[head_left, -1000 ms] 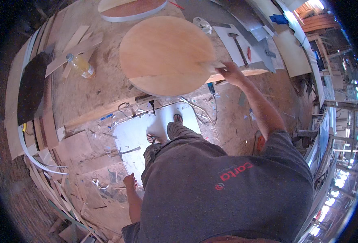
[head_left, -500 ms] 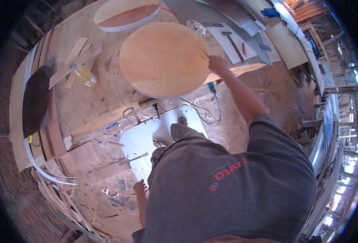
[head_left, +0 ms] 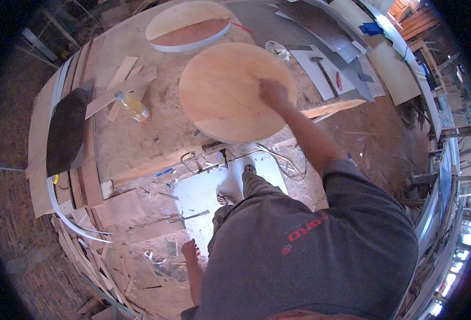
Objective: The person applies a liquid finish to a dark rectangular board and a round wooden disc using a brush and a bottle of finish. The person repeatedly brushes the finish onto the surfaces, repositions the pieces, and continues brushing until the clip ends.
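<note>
The left hand (head_left: 189, 248) hangs loosely open at 7 o'clock, holding nothing. At 12 o'clock, the right hand (head_left: 272, 92) has slid from the round wooden board (head_left: 222, 93)'s right rim onto its face, flat; grip unclear.

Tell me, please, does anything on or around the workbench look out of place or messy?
Yes. A yellow bottle lies on its side on the dusty bench beside loose wood strips. Offcuts and scraps litter the floor below. The right hand rests on the round wooden disc.
</note>
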A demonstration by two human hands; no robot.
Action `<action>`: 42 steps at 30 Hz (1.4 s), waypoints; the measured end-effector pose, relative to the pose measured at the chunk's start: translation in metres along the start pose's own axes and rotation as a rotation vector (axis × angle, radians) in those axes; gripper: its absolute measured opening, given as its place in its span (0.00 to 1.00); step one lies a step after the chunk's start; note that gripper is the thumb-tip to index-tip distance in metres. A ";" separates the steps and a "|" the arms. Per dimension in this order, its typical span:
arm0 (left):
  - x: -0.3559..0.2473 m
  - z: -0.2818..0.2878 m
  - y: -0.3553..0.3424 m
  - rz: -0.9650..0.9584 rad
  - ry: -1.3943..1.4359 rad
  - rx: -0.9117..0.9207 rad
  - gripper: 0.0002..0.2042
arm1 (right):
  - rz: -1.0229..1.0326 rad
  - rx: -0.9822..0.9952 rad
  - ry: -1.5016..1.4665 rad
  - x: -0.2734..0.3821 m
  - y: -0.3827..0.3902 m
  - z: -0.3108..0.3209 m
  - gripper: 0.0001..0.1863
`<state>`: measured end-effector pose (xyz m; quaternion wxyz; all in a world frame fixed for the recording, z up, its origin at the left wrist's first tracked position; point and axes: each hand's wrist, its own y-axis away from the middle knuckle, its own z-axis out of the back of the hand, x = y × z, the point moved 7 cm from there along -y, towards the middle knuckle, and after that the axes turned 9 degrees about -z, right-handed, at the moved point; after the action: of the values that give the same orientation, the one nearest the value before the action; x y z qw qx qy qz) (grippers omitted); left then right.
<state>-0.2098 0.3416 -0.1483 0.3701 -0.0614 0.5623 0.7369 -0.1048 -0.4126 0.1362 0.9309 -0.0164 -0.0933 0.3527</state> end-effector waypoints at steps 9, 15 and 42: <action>0.113 -0.002 -0.003 0.353 0.126 0.024 0.14 | 0.507 0.259 0.133 0.152 0.071 -0.063 0.14; 0.005 -0.052 0.003 0.149 0.027 -0.010 0.16 | 0.133 0.072 0.026 0.013 -0.124 -0.034 0.12; -0.103 -0.010 -0.068 0.108 -0.034 0.061 0.16 | 0.184 0.015 -0.298 0.036 -0.016 -0.035 0.10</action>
<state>-0.0974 0.2907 -0.1531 0.3411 -0.0072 0.5806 0.7392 -0.0615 -0.3991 0.1096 0.8707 0.0348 -0.2258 0.4355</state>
